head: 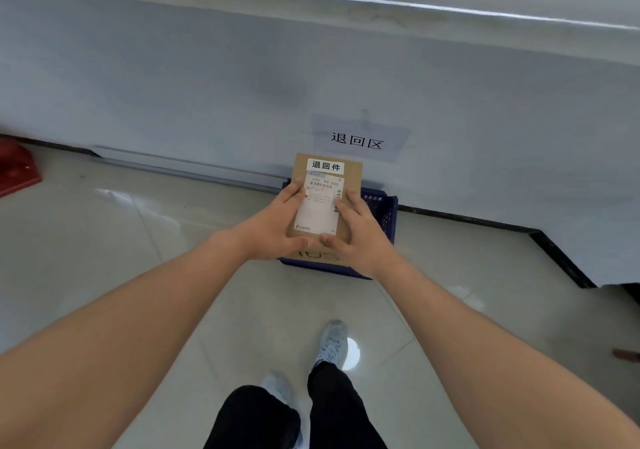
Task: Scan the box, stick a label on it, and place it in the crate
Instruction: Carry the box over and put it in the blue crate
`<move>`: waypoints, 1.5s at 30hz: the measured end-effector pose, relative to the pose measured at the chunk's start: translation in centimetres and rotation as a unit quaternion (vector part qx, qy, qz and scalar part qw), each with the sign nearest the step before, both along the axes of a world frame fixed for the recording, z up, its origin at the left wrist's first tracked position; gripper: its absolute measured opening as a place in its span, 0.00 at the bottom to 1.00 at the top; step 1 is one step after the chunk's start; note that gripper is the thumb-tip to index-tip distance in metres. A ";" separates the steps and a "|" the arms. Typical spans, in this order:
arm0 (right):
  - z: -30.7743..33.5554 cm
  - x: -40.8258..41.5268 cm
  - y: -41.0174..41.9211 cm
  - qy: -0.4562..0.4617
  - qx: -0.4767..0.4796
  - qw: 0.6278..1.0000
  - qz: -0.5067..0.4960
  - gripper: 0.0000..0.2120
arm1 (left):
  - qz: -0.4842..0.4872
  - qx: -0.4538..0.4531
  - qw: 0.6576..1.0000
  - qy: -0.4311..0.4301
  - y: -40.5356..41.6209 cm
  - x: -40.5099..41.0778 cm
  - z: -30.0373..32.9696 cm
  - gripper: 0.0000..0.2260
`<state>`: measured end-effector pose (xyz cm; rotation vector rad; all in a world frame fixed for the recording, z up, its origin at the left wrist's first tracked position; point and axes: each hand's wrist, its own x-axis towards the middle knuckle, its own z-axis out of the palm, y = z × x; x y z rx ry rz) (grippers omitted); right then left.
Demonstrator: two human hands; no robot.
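Observation:
A brown cardboard box (351, 175) is held over a dark blue plastic crate (381, 213) that stands on the floor against the wall. The box top carries a white shipping label with a barcode (320, 203) and a small white label with black characters (325, 166) near its far edge. My left hand (277, 229) grips the box's left side, thumb on the near edge. My right hand (356, 235) grips its right side, fingers on the shipping label. Inside the crate, under the box, another cardboard surface (317, 256) shows.
A white wall runs behind the crate with a paper sign (358, 140) taped above it. A red object (17, 168) sits on the floor at the far left. Grey floor tiles surround the crate. My feet in light shoes (332, 343) stand below. A dark baseboard corner juts out at the right (561, 258).

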<state>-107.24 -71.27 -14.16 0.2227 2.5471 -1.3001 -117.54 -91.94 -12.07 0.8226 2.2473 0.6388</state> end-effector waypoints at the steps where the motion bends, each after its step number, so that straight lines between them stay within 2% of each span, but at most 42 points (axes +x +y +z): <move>1: -1.0 -0.6 0.2 -0.006 -0.002 1.000 -0.004 0.43 | 0.000 0.005 1.000 -0.001 0.3 -0.7 -0.9 0.51; 8: -9.3 -4.2 0.3 -0.034 -0.015 0.999 -0.030 0.44 | 0.011 0.025 0.999 -0.019 0.7 -5.2 -10.0 0.54; 14: -19.0 -6.4 -0.5 -0.038 -0.033 0.997 -0.060 0.44 | -0.004 0.034 0.999 -0.037 0.5 -8.2 -20.0 0.50; 23: -32.4 -8.9 -2.7 -0.045 -0.021 0.995 -0.089 0.43 | -0.015 -0.005 0.999 -0.030 -0.3 -11.0 -33.5 0.52; 32: -45.2 -12.4 -3.6 -0.049 0.004 0.997 -0.065 0.46 | -0.018 0.046 0.999 -0.012 -0.6 -13.2 -47.0 0.47; 37: -51.8 -13.7 -3.9 -0.038 0.012 0.997 -0.060 0.48 | 0.003 -0.012 1.000 -0.027 0.0 -14.5 -53.2 0.54; 40: -55.4 -14.5 -3.6 -0.036 0.023 0.998 -0.042 0.48 | 0.019 -0.017 0.999 -0.044 0.6 -15.1 -56.7 0.55; 45: -60.0 -15.7 -2.7 -0.109 0.040 0.993 0.004 0.53 | 0.035 -0.030 0.997 -0.063 1.6 -15.4 -60.8 0.55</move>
